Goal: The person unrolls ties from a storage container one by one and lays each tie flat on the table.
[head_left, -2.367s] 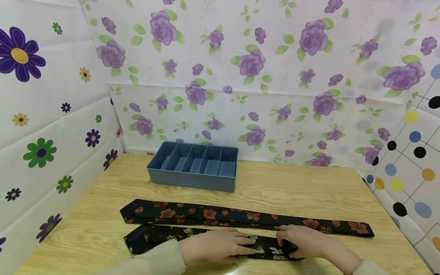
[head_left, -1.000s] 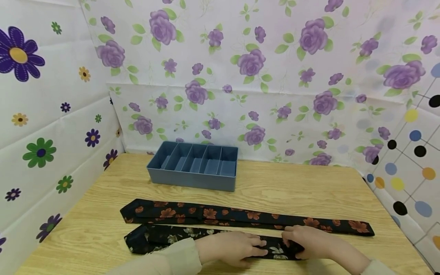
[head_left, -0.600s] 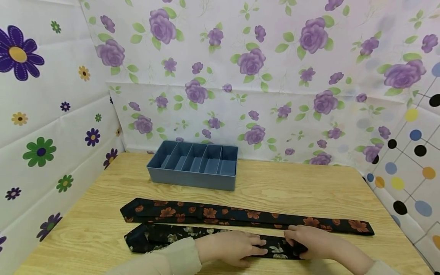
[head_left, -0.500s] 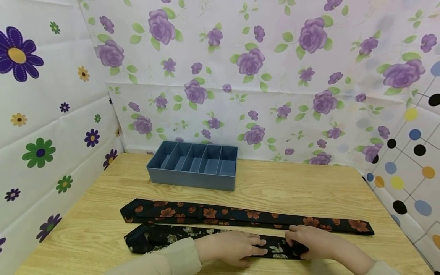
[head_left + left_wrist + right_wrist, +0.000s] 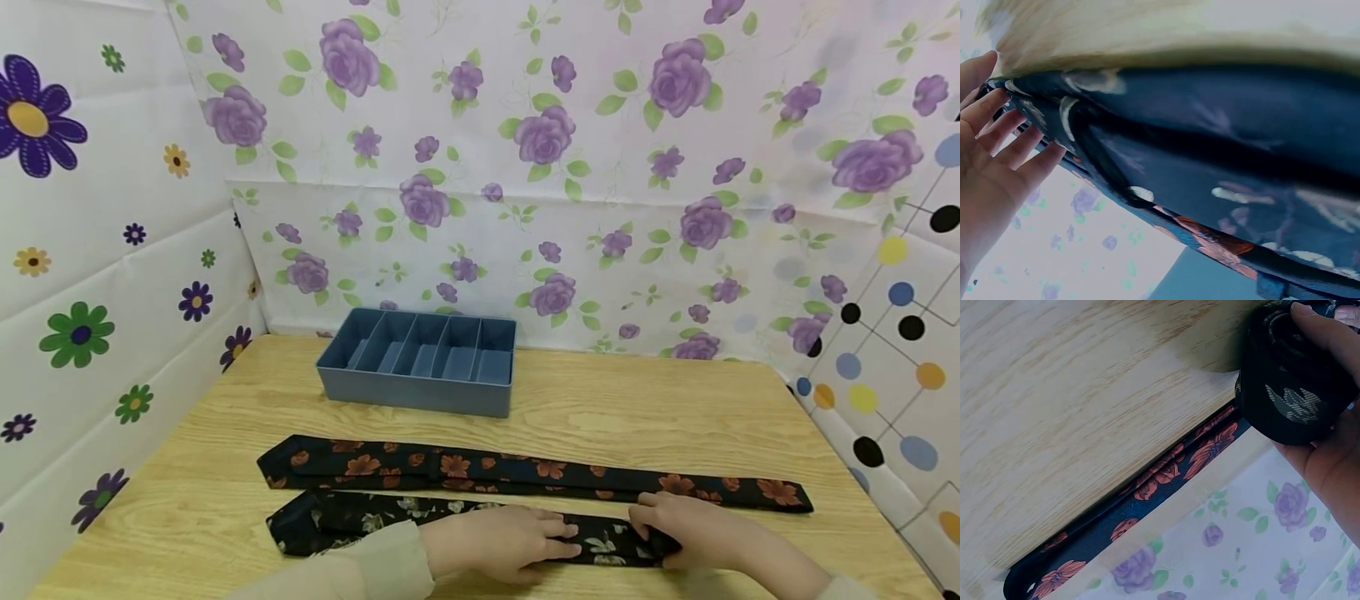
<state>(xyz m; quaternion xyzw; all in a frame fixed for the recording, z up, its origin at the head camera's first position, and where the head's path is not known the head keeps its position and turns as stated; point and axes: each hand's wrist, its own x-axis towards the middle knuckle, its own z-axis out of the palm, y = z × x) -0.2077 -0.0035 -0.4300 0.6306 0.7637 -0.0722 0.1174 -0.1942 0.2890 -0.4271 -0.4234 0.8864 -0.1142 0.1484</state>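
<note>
Wood with a pale yellow grain makes up the tabletop, and it fills the low half of the head view. Walls of thin white sheet stand close around it on three sides. The far wall has purple roses with green leaves. The left wall has big flat flowers in purple, green and yellow. The right wall has round dots joined by thin lines.

A blue tray sits at the far side of the tabletop, a bit to the left. Thin walls split it into narrow parts.

Two dark ties lie across the near side, one just beside the other. The orange-flower tie lies flat and long, from left to right. The pale-flower tie is nearer — its left end is flat, and its right end is wound into a small roll.

The left hand lies flat on the middle of the pale-flower tie, its fingers straight and close together, pressing the cloth down. The right hand is at the roll. In the right wrist view its fingers curl round the roll and grip it — the thumb is on top. Cream sleeves cover both arms at the near edge.
</note>
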